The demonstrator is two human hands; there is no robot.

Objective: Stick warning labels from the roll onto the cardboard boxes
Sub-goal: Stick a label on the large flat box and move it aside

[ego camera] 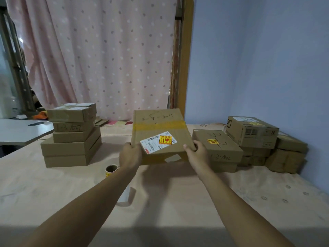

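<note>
Two bare forearms reach out over a peach, faintly flower-printed cloth surface [53,202], where a curled strip of glossy white backing paper [127,195] lies. Further out, a nearly spent roll of yellow-and-red warning labels [111,170] stands on end, its brown cardboard core showing. The left hand [130,154] and right hand [195,152] each clasp a near corner of a flat brown cardboard box [153,116], thumbs on top, holding it tilted above the surface. A band of yellow tape [160,126] crosses it, and a yellow warning label [164,139] overlaps its white shipping slip [151,146]. Matte cardboard stacks [71,139] sit left; more boxes [252,132] pile up on the right.
</note>
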